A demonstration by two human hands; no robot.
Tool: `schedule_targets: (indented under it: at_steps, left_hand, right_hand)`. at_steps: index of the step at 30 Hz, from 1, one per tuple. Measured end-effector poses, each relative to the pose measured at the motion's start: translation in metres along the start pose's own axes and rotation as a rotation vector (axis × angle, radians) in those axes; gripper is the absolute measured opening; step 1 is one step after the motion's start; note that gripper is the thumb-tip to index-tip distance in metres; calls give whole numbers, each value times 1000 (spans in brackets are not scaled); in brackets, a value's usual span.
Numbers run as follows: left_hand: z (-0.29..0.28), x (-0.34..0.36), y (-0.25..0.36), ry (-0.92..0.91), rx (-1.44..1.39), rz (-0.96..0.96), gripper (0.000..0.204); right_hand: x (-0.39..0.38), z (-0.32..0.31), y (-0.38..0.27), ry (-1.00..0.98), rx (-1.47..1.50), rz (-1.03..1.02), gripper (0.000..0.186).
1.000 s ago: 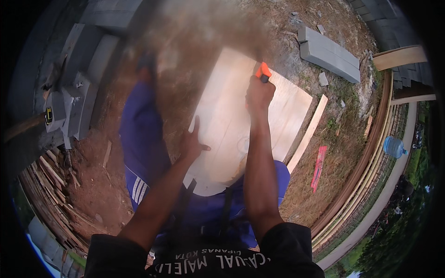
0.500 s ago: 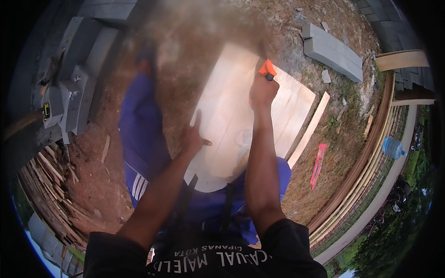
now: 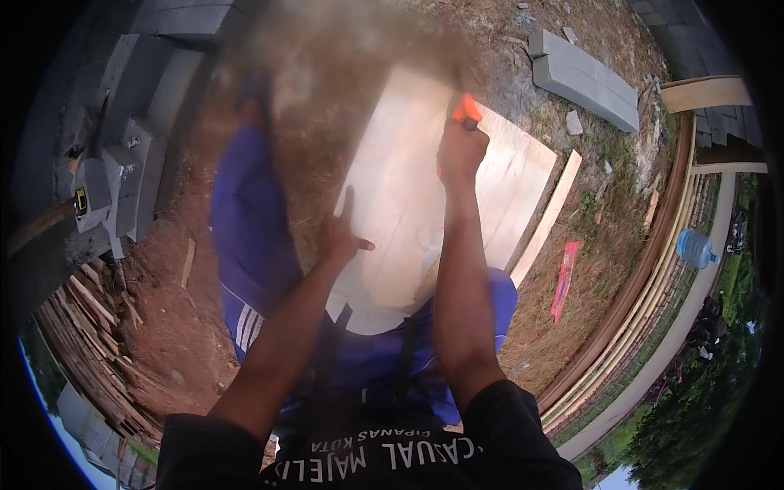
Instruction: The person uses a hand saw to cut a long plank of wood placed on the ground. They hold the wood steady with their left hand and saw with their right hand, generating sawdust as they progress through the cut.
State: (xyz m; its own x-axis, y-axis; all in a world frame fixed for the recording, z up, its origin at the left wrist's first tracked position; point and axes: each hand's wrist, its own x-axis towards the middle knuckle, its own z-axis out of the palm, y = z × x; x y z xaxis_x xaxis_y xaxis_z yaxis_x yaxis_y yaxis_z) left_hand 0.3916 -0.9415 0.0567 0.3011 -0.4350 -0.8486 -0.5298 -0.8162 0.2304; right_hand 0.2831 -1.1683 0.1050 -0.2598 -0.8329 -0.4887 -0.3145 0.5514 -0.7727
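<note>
A pale plywood board (image 3: 392, 175) stretches out in front of me, its near end at my blue-trousered lap (image 3: 371, 359). The fingers of my right hand (image 3: 462, 155) are wrapped around an orange-handled tool (image 3: 466, 109) near the board's far edge. My left hand (image 3: 336, 237) rests at the board's left edge, thumb spread over its face; I cannot tell whether the other fingers grip beneath. To the right, a narrow wooden strip (image 3: 549, 214) and a red strip (image 3: 564, 282) lie on the ground.
</note>
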Motion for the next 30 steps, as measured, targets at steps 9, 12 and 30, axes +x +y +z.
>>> schedule_targets:
  at_steps: [9,12,30]
  left_hand:
    - [9,5,-11,69,35,-22,145]
    - [6,5,-21,2,-55,-22,146]
    - [15,15,-13,36,8,70,155]
  right_hand:
    - [-174,-85,13,-35,197,156,50]
    - [-104,-47,2,-81,152,90,15]
    - [-2,-16,1,-39,86,42,25]
